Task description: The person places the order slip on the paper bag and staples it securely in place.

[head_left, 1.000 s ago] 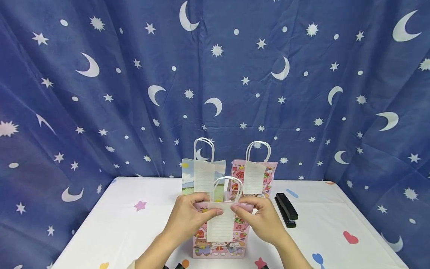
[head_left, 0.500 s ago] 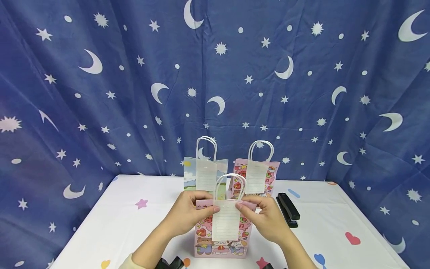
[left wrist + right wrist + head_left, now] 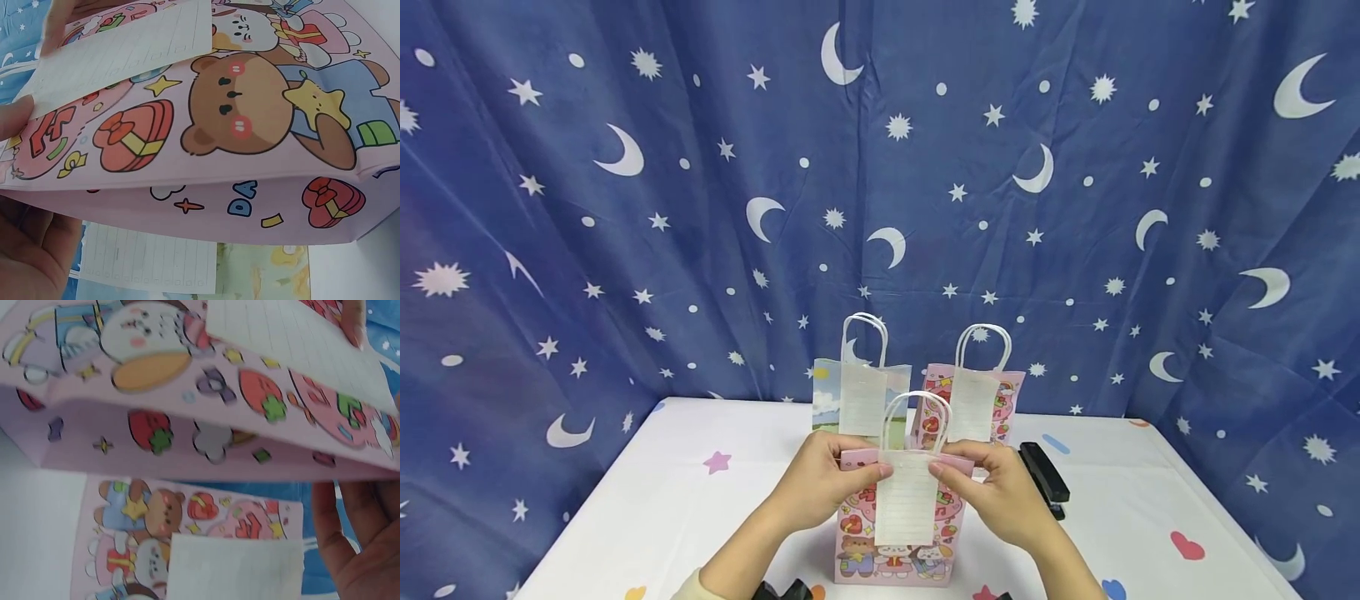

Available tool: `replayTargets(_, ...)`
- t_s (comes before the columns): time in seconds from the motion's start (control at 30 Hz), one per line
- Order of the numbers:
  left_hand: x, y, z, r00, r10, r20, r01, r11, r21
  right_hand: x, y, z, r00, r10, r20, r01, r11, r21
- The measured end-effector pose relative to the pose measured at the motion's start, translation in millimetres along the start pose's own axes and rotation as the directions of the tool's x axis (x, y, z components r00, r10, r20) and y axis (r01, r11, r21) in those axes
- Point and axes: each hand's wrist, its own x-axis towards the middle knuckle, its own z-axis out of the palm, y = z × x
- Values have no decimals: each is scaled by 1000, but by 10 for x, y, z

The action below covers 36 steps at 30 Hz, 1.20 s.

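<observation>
A pink cartoon-printed paper gift bag (image 3: 856,525) with white handles (image 3: 946,417) stands upright at the front of the table. A lined white paper slip (image 3: 906,508) hangs over its upper front, below the handles. My left hand (image 3: 820,483) pinches the bag's top left edge, thumb in front at the slip's left edge and fingers behind. My right hand (image 3: 1003,496) pinches the top right edge likewise, its thumb on the slip's upper right corner. In the left wrist view, the bag's printed bear (image 3: 237,100) and side fold fill most of the picture.
Behind stand a landscape-printed bag (image 3: 826,404) on the left and a second pink bag (image 3: 1007,396) on the right, each with a lined slip. A black stapler (image 3: 1045,475) lies right of my right hand. A starry blue curtain (image 3: 700,275) hangs behind the white table (image 3: 685,500).
The slip has shifted slightly right on the front bag since one second ago, and the left thumb now lies at its edge. Both hands keep pinching the bag's top. The head view has shifted slightly.
</observation>
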Motion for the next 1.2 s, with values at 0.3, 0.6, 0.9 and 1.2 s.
replayTargets(0.3,-4,-17,15,1000,9,-12,-8,1000,19,-11,71,-299,993,70,-91,-69,997,14)
replayTargets(0.6,-9,3,21,1000,9,-14,-9,999,42,-16,226,-608,934,269,-236,-312,934,-173)
replayTargets(0.9,-13,2,7,1000,10,-13,-9,998,55,-71,546,-860,834,490,-254,-552,745,-374)
replayTargets(1.2,1,-6,4,1000,5,-15,-4,998,68,-172,900,-987,748,622,-230,-658,653,-375)
